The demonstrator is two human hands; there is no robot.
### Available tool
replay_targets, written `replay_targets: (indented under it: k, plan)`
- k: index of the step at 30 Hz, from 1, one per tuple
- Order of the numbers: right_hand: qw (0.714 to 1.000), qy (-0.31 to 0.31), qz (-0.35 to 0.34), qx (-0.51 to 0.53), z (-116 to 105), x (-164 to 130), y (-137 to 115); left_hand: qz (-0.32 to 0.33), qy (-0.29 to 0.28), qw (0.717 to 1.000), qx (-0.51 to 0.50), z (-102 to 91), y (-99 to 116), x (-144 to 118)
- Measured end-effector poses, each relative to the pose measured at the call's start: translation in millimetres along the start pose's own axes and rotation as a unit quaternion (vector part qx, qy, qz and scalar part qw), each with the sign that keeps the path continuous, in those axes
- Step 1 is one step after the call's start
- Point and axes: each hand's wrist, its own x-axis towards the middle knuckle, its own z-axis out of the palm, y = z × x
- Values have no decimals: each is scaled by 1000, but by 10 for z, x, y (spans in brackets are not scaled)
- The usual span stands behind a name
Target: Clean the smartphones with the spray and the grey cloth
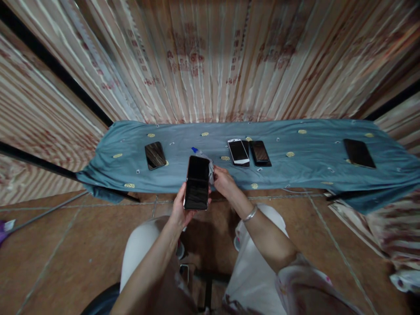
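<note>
Nearest, the left hand [180,209] is wrapped round the lower part of a black phone [197,181], raised across the view of the table's near edge, while the right hand [223,180] pinches a pale cloth [211,173] at the phone's right side. Beyond, on the blue-covered table [311,157], a white phone [239,152] and a dark phone [259,152] lie around the middle, with a black phone towards the left edge [155,155] and another towards the right [359,153]. Past the far edge hangs a striped curtain [203,65].
</note>
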Motion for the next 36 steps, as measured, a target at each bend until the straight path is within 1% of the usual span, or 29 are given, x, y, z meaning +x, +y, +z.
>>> replay_targets:
  k: [4, 6, 8, 10, 12, 14, 16, 18, 21, 23, 25, 28, 33, 36]
  plan:
    - [999, 13, 27, 16, -36, 40, -57, -2, -9, 1000, 14, -10, -4, 6]
    - [999, 22, 23, 22, -52, 64, -76, 0, -8, 1000, 22, -32, -14, 16]
    - [1000, 27, 0, 8, -74, 94, -82, 7, -2, 999, 32, -64, -34, 34]
    - [998, 34, -34, -28, -99, 124, -71, 16, 3, 999, 46, -96, -65, 55]
    - [993, 42, -70, -84, -125, 146, -49, 18, 8, 998, 63, -116, -103, 75]
    - [980, 43, -108, -160, -149, 152, -29, 20, 13, 996, 82, -118, -138, 89]
    - [959, 33, -155, -237, -168, 141, -25, 27, 18, 994, 102, -109, -161, 95]
    - [930, 23, -215, -297, -181, 112, -48, 37, 23, 991, 125, -100, -169, 95]
    - [876, 9, -304, -374, -184, 42, -115, 37, 25, 987, 152, -100, -169, 94]
    - [839, -2, -343, -422, -176, -20, -159, 34, 24, 987, 154, -107, -172, 95]
    - [806, -23, -369, -463, -157, -83, -183, 29, 24, 988, 150, -113, -178, 97]
    - [770, -61, -389, -503, -109, -170, -169, 33, 29, 988, 147, -115, -182, 98]
    - [726, -76, -410, -548, -8, -300, -85, 60, 64, 986, 143, -131, -170, 122]
    - [709, -87, -425, -555, 39, -378, -56, 78, 73, 983, 152, -151, -161, 140]
